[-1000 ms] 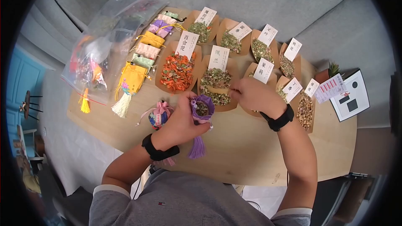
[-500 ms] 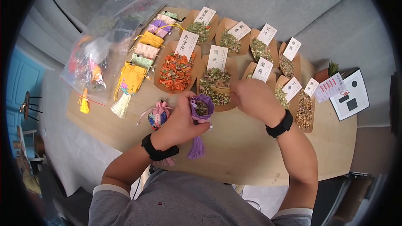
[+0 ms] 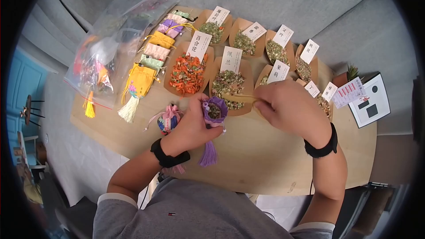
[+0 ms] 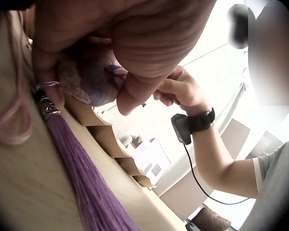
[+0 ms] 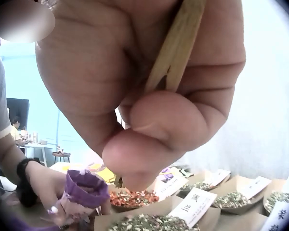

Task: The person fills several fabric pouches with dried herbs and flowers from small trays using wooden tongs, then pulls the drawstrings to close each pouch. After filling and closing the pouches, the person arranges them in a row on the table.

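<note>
My left hand [image 3: 188, 126] grips a purple drawstring pouch [image 3: 220, 125], its mouth open upward and dried herbs inside. A long purple tassel [image 4: 84, 168] hangs below it. My right hand [image 3: 287, 108] pinches light bamboo tongs [image 5: 178, 48], whose two strips join at the upper end in the right wrist view. In the head view their far end reaches left over the front edge of a paper tray [image 3: 250, 79] of dried green herbs [image 3: 228, 82], close to the pouch mouth. A pink drawstring pouch [image 3: 169, 118] stands beside my left hand.
Several labelled paper trays of herbs stand behind, one with orange petals [image 3: 188, 76]. Along the left lie a yellow tasselled pouch [image 3: 141, 82], other small pouches and a clear plastic bag [image 3: 113, 31]. At the right are a plant [image 3: 353, 73] and a framed sheet [image 3: 378, 106].
My right hand has moved right and turned, and the bamboo tongs now show more, with their end nearer the purple pouch. The left hand and pouch have barely moved.
</note>
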### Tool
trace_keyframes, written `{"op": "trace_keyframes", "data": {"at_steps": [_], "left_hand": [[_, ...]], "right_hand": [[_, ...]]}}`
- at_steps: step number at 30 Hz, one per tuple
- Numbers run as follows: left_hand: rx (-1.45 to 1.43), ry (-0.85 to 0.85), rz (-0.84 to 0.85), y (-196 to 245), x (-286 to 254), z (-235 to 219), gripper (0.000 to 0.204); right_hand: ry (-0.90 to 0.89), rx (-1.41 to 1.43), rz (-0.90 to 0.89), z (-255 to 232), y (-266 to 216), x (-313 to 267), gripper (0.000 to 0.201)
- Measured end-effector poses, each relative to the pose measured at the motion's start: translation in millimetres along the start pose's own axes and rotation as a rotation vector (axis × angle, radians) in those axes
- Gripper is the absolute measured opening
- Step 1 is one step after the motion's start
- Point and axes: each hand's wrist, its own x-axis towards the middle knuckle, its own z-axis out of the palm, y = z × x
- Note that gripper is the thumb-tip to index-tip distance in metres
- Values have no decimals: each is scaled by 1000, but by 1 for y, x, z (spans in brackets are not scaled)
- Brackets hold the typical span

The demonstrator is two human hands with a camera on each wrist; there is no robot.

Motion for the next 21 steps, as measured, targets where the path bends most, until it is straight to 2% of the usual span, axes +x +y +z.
{"op": "trace_keyframes", "data": {"at_steps": [2,3,5,9,11,13,17,21], "left_hand": [[-23,-4,-14,0,0,0,79],[-19,-4,0,0,0,0,79],[-16,-5,14,1,0,1,79],[11,4,37,3,-3,-2,79],[38,-2,44,5,-3,-2,78],[-88,-21,-33,6,-2,-1,78],[-46,-21,21,7,-3,-2,78],[7,6,7,5,-5,-3,80]], "right_hand": [[14,-4,-122,6,-7,-1,13],[16,-3,-120,8,-12,0,13],[-121,-69,-42,9,-21,3,15],[-56,-3,-48,-1,-20,3,17],[-145,-16,-16,-2,-19,2,18],[-155,12,5,-6,-23,1,19],[-190,30,-13,-3,-23,1,20],[-106,123,14,-14,-15,5,20]]}}
